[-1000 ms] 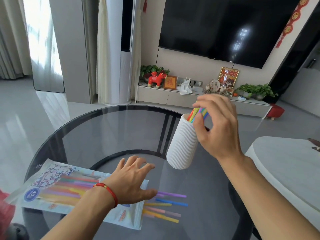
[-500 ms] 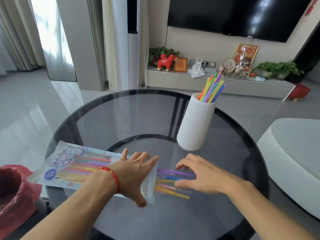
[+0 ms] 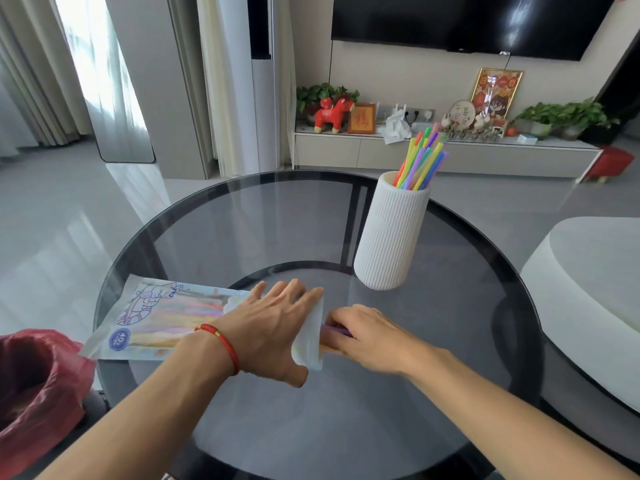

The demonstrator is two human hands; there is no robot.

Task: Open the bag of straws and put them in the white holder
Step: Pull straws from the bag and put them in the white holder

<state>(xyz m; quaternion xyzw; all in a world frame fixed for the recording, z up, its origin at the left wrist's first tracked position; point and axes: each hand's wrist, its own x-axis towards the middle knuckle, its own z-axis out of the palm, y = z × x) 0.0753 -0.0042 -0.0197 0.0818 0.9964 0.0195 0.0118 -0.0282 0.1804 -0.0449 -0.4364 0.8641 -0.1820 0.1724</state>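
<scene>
The printed straw bag (image 3: 162, 318) lies flat on the round glass table (image 3: 263, 220), its open end pointing right. My left hand (image 3: 273, 327), with a red bracelet on the wrist, presses flat on the bag near that opening. My right hand (image 3: 367, 336) lies at the bag's mouth, fingers curled round several loose straws (image 3: 334, 330) sticking out of it. The ribbed white holder (image 3: 391, 233) stands at the table's far right, with several coloured straws (image 3: 424, 157) upright in it.
A red plastic bag (image 3: 38, 379) sits by the table's near left edge. A white rounded seat (image 3: 588, 289) is close on the right. A low TV cabinet (image 3: 443, 150) with plants and ornaments runs along the far wall.
My right hand left the straws in the holder, came down to the bag's mouth and closed its fingers on the loose straws. My left hand stayed pressed on the bag.
</scene>
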